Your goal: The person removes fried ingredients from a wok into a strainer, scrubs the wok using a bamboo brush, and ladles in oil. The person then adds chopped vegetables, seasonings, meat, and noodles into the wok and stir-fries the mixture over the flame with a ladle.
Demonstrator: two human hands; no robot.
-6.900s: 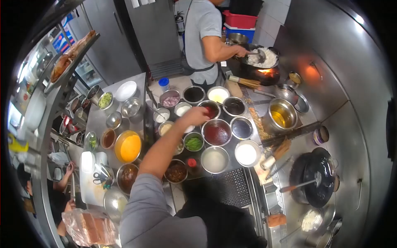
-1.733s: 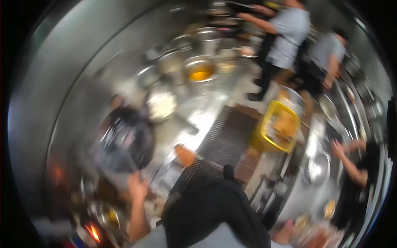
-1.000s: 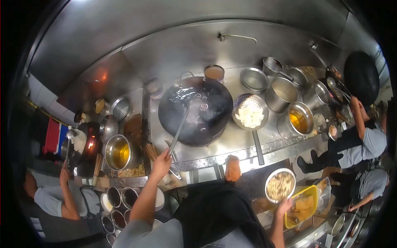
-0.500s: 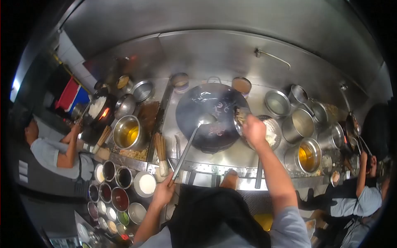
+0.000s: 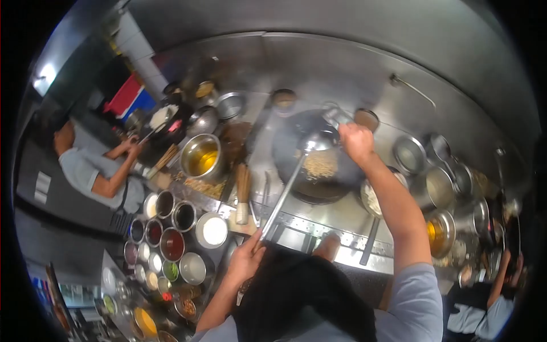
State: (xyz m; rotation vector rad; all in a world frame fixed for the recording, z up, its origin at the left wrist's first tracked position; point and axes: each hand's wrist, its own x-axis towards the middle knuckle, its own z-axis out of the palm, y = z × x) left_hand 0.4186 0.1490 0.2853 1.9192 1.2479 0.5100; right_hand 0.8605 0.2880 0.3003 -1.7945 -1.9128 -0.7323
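Note:
My left hand (image 5: 245, 261) is closed around the end of a long-handled ladle (image 5: 292, 185). The ladle's round metal head is inside the big dark wok (image 5: 288, 162), at the far side of a heap of pale brown shreds (image 5: 321, 165). Over the wok's far right rim, my right hand (image 5: 357, 141) is closed on a shiny grey small metal bowl (image 5: 337, 117), tilted and partly blurred. What is left inside the bowl is hidden. My right forearm passes above a long-handled strainer (image 5: 371, 228) that has pale food in its basket.
Pots with yellow oil stand at the left (image 5: 191, 162) and right (image 5: 450, 225). A bamboo brush (image 5: 243, 196) lies left of the wok; several seasoning bowls (image 5: 172, 244) sit lower left. A co-worker (image 5: 94, 171) cooks at the left, others at the right.
The brown shreds from the small bowl now lie in the wok. My right hand has moved up to the wok's far rim. The ladle head has shifted farther in. The view has turned left.

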